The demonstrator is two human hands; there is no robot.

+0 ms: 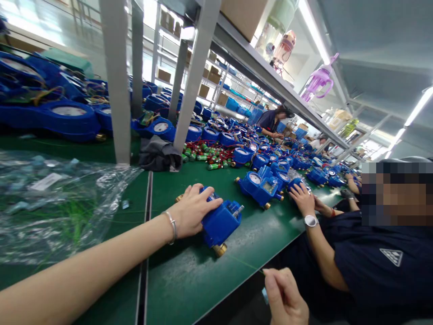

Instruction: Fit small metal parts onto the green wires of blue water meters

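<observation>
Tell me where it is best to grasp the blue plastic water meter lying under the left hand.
Probably grip the blue plastic water meter across its boxy body from above, fingers on the long flat sides. It lies flat on the green table, and the left hand already rests on top; the brass end fittings look too small.

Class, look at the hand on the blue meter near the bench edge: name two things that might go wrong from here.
1. The blue meter lies close to the green bench's front edge; a push from the left hand resting on it might tip it off.
2. The co-worker's hand works close by, so reaching arms may collide.
</observation>
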